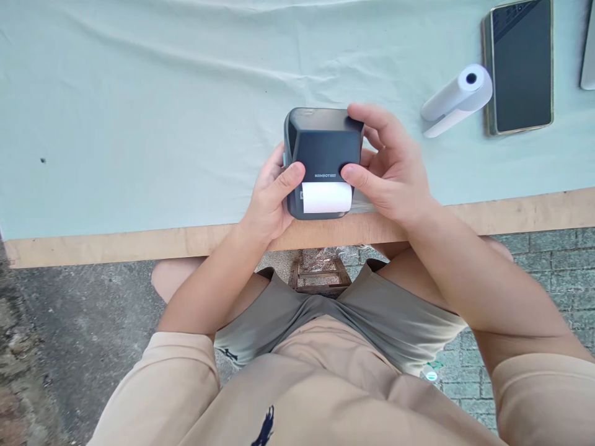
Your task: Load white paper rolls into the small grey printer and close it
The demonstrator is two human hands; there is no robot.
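Both of my hands hold a dark label printer [325, 152] above the table's front edge. My left hand [276, 189] wraps round its left side, thumb on the front beside the paper, other fingers hidden behind. With my right hand [390, 161] I grip its right side, the thumb pressing on the front face and the index fingertip at the top right corner. A white strip of label paper [326, 197] sticks out of the slot below the "NIIMBOT" lettering. On the table to the right lies a white paper roll [453, 96], its loose end partly unrolled.
A smartphone [523, 68] rests on top of a box-like thing beside the roll. At the far right edge a grey object [589, 59] is cut off by the frame. Pale green cloth [139, 124] covers the table up to its wooden front edge [116, 243]. Below is a wooden stool [320, 277].
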